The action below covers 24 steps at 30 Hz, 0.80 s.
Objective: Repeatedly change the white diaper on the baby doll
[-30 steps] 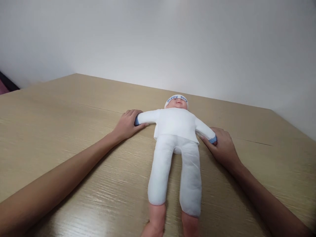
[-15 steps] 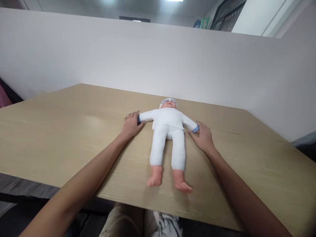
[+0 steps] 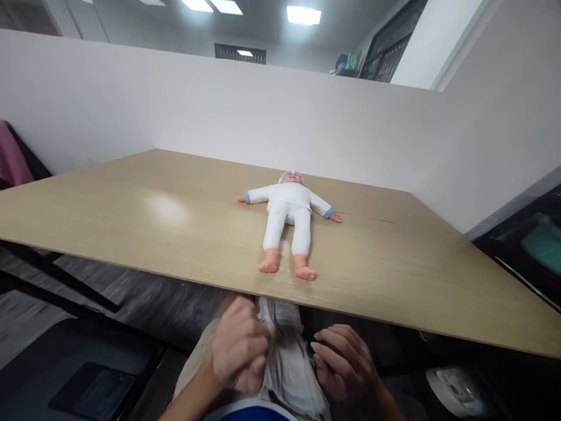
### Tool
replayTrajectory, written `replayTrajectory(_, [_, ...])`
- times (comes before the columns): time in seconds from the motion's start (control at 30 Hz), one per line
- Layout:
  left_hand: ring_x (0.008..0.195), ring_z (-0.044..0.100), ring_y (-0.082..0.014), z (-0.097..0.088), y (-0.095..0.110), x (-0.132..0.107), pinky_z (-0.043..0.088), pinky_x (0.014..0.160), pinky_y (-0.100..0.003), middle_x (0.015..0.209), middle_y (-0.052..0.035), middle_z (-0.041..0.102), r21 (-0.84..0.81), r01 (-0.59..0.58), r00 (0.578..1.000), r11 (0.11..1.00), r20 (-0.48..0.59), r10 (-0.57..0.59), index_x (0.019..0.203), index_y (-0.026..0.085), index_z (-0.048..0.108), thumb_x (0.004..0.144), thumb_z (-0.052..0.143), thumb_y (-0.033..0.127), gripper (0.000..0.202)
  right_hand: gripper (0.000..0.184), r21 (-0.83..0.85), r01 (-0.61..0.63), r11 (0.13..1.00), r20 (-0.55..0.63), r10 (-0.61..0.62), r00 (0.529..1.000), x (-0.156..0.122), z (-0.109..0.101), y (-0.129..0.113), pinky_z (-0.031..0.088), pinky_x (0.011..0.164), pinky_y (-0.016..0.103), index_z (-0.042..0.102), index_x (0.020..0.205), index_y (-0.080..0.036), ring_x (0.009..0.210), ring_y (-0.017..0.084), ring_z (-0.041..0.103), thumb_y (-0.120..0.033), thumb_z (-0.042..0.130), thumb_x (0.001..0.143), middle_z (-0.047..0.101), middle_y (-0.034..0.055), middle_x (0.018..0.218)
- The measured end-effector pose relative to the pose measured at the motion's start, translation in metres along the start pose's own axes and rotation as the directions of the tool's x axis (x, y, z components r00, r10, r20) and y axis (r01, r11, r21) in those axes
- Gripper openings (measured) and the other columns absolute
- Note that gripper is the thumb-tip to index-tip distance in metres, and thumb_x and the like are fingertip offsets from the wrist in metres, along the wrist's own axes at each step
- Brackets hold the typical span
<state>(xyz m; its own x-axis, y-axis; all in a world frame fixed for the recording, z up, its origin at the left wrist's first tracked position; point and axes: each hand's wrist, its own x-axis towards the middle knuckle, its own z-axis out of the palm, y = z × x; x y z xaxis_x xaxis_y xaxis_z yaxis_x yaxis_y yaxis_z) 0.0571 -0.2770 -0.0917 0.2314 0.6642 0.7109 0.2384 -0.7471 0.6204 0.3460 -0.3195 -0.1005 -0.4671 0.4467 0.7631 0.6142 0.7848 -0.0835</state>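
Note:
A baby doll [image 3: 289,197] in a white top and trousers with blue cuffs lies on its back on the table [image 3: 175,245]. Its arms are spread wide, its bare feet point towards me, and a white headband with lettering crosses its head. Below the table's near edge, above my lap, my left hand [image 3: 240,345] is curled into a loose fist, somewhat blurred, with nothing seen in it. To its right, my right hand [image 3: 344,362] has bent fingers, slightly apart, and holds nothing. Between the two hands a crumpled whitish cloth [image 3: 287,351] lies over my lap.
A white partition [image 3: 263,117] rises behind the table. At the lower left stands a dark chair [image 3: 70,356] with a flat dark object [image 3: 93,390] on its seat. A dark glossy item [image 3: 526,245] borders the table's right side. Pink fabric [image 3: 13,155] hangs at far left.
Both hands have let go of the doll's hands and drawn back off the table to my lap. The doll stays lying with arms outstretched. The view has shifted back and tilted up.

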Motion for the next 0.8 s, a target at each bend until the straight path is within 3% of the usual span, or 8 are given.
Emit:
replayTrajectory(0.07, [0.055, 0.056, -0.0263, 0.008, 0.001, -0.039, 0.045, 0.063, -0.049, 0.057, -0.0055, 0.061, -0.013, 0.042, 0.991, 0.999, 0.124, -0.040, 0.066, 0.032, 0.064, 0.106, 0.042, 0.071, 0.060, 0.047, 0.080, -0.303, 0.950, 0.071, 0.298, 0.952, -0.038, 0.012, -0.008, 0.066, 0.087, 0.040, 0.067, 0.137, -0.033, 0.096, 0.024, 0.079, -0.013, 0.068, 0.095, 0.082, 0.0043, 0.110])
replayTrajectory(0.13, [0.065, 0.063, -0.0272, 0.015, -0.007, -0.063, 0.048, 0.070, -0.046, 0.065, -0.0068, 0.066, 0.041, 0.264, 0.940, 0.964, 0.214, -0.267, 0.072, 0.029, 0.061, 0.110, 0.038, 0.063, 0.056, 0.031, 0.148, -0.652, 0.744, 0.139, 0.637, 0.758, -0.067, 0.031, -0.011, 0.065, 0.090, 0.043, 0.070, 0.133, -0.029, 0.100, 0.026, 0.078, -0.033, 0.066, 0.103, 0.080, 0.0084, 0.114])
replayTrajectory(0.23, [0.089, 0.075, -0.0312, 0.025, -0.028, -0.079, 0.052, 0.084, -0.043, 0.089, -0.0092, 0.078, 0.188, 0.624, 0.704, 0.758, 0.285, -0.650, 0.089, 0.028, 0.064, 0.111, 0.040, 0.063, 0.048, 0.056, 0.230, -0.926, 0.299, 0.310, 0.880, 0.361, -0.092, 0.061, -0.008, 0.061, 0.098, 0.047, 0.076, 0.122, -0.024, 0.104, 0.030, 0.078, -0.072, 0.061, 0.099, 0.080, 0.0104, 0.113])
replayTrajectory(0.3, [0.103, 0.077, -0.0353, 0.036, -0.044, -0.084, 0.052, 0.090, -0.042, 0.100, -0.0107, 0.082, 0.273, 0.721, 0.552, 0.637, 0.329, -0.766, 0.097, 0.027, 0.067, 0.108, 0.043, 0.067, 0.047, 0.071, 0.245, -0.958, 0.152, 0.405, 0.881, 0.243, -0.097, 0.078, -0.005, 0.060, 0.095, 0.046, 0.078, 0.106, -0.023, 0.100, 0.032, 0.078, -0.090, 0.058, 0.090, 0.081, 0.0089, 0.102])
replayTrajectory(0.4, [0.109, 0.078, -0.0365, 0.057, -0.062, -0.086, 0.051, 0.091, -0.040, 0.103, -0.0104, 0.083, 0.318, 0.754, 0.449, 0.575, 0.390, -0.804, 0.094, 0.026, 0.069, 0.102, 0.051, 0.070, 0.048, 0.077, 0.252, -0.961, 0.115, 0.437, 0.872, 0.219, -0.095, 0.099, -0.004, 0.058, 0.087, 0.043, 0.074, 0.088, -0.024, 0.091, 0.032, 0.077, -0.099, 0.063, 0.078, 0.077, 0.0048, 0.085])
replayTrajectory(0.6, [0.091, 0.073, -0.0313, 0.080, -0.058, -0.068, 0.051, 0.084, -0.038, 0.085, -0.0067, 0.074, 0.267, 0.776, 0.458, 0.571, 0.384, -0.802, 0.084, 0.022, 0.064, 0.091, 0.064, 0.072, 0.051, 0.081, 0.346, -0.933, 0.096, 0.461, 0.849, 0.258, -0.065, 0.099, -0.016, 0.058, 0.082, 0.041, 0.072, 0.089, -0.022, 0.090, 0.031, 0.073, -0.102, 0.066, 0.073, 0.076, 0.0056, 0.086])
replayTrajectory(0.7, [0.095, 0.072, -0.0293, 0.059, -0.017, -0.055, 0.055, 0.084, -0.036, 0.092, -0.0063, 0.075, 0.118, 0.793, 0.521, 0.598, 0.377, -0.766, 0.091, 0.022, 0.066, 0.094, 0.062, 0.074, 0.053, 0.073, 0.420, -0.904, 0.085, 0.496, 0.813, 0.306, -0.040, 0.062, -0.041, 0.061, 0.083, 0.040, 0.075, 0.101, -0.022, 0.095, 0.031, 0.076, -0.093, 0.067, 0.084, 0.080, 0.0080, 0.096])
replayTrajectory(0.8, [0.090, 0.070, -0.0282, 0.018, 0.048, -0.051, 0.057, 0.082, -0.037, 0.092, -0.0052, 0.074, -0.105, 0.744, 0.651, 0.660, 0.336, -0.681, 0.095, 0.027, 0.070, 0.094, 0.073, 0.067, 0.040, 0.059, 0.447, -0.883, 0.144, 0.481, 0.793, 0.373, -0.020, 0.005, -0.080, 0.062, 0.072, 0.036, 0.077, 0.113, -0.026, 0.083, 0.028, 0.075, -0.080, 0.071, 0.091, 0.081, 0.0062, 0.092])
